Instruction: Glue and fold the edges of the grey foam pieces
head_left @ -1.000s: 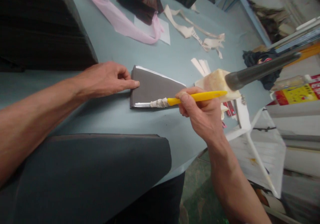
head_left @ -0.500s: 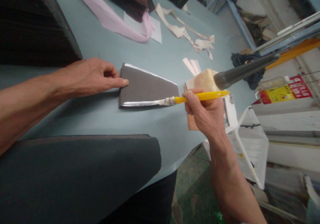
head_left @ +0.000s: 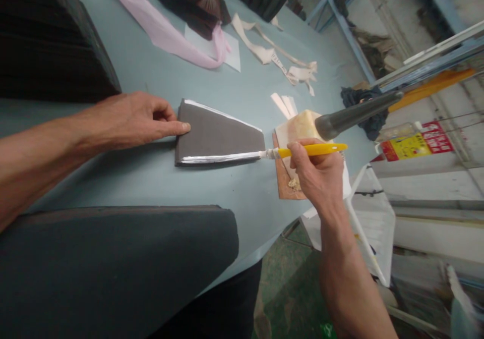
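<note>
A dark grey tapered piece [head_left: 217, 134] lies flat on the pale blue table [head_left: 159, 177], with a wet shiny stripe along its near edge. My left hand [head_left: 132, 117] rests at its wide left end, forefinger stretched onto the corner and the other fingers curled. My right hand [head_left: 315, 175] is closed on a yellow-handled brush [head_left: 310, 151]. The brush's crusted white tip sits at the piece's narrow right end.
A cream block with a dark grey handle [head_left: 351, 114] stands on a brown board [head_left: 285, 182] at the table's right edge. Dark stacked sheets [head_left: 49, 41] lie far left, a dark pad [head_left: 113, 263] lies near. Pink fabric [head_left: 166, 31] and cream strips [head_left: 272, 51] lie beyond.
The brush has run rightward along the piece's near edge, from near its left end to the narrow right end, leaving a wet stripe. My left hand has kept its place.
</note>
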`<state>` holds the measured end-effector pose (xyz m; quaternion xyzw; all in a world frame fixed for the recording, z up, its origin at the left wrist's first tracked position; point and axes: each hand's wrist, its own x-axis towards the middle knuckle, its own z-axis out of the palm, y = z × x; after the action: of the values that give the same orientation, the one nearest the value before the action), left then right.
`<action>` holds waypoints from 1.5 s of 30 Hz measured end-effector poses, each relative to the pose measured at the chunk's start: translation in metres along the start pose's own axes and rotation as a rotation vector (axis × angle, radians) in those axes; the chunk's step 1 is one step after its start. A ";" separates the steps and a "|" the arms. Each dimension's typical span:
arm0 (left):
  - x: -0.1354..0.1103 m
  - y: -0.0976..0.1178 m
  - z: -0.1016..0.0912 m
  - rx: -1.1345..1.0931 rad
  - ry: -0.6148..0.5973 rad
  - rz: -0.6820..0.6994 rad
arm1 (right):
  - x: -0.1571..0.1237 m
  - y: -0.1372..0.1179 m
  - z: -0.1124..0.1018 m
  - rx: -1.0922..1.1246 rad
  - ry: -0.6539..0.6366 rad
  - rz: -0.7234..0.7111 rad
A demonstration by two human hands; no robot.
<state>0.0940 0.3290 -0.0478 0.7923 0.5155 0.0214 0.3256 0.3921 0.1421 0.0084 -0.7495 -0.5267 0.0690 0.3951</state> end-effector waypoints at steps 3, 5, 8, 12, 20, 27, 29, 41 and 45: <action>0.000 0.001 0.000 -0.010 -0.008 -0.002 | -0.001 0.005 -0.004 -0.067 0.018 -0.004; 0.000 0.001 0.000 -0.009 -0.007 -0.004 | -0.001 0.006 -0.007 -0.121 0.020 0.001; 0.000 0.002 0.000 -0.004 -0.004 -0.011 | -0.003 0.002 -0.010 -0.128 0.034 -0.016; -0.001 0.001 0.001 -0.017 0.000 -0.018 | -0.010 -0.019 -0.004 0.048 0.057 -0.066; -0.002 0.002 0.002 -0.074 0.032 0.008 | -0.029 -0.059 0.037 0.354 -0.127 -0.087; 0.000 0.002 0.002 -0.078 0.031 -0.003 | -0.032 -0.068 0.051 0.389 -0.193 -0.056; 0.000 0.001 0.002 -0.079 0.036 -0.004 | -0.032 -0.071 0.052 0.390 -0.189 -0.064; -0.001 0.003 0.003 -0.100 0.042 0.005 | -0.031 -0.055 0.021 0.054 -0.060 -0.112; 0.000 0.001 0.005 -0.104 0.054 0.020 | -0.035 -0.057 0.023 0.039 -0.078 -0.100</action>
<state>0.0967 0.3266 -0.0508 0.7787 0.5142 0.0726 0.3521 0.3232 0.1326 0.0192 -0.7112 -0.5770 0.0887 0.3917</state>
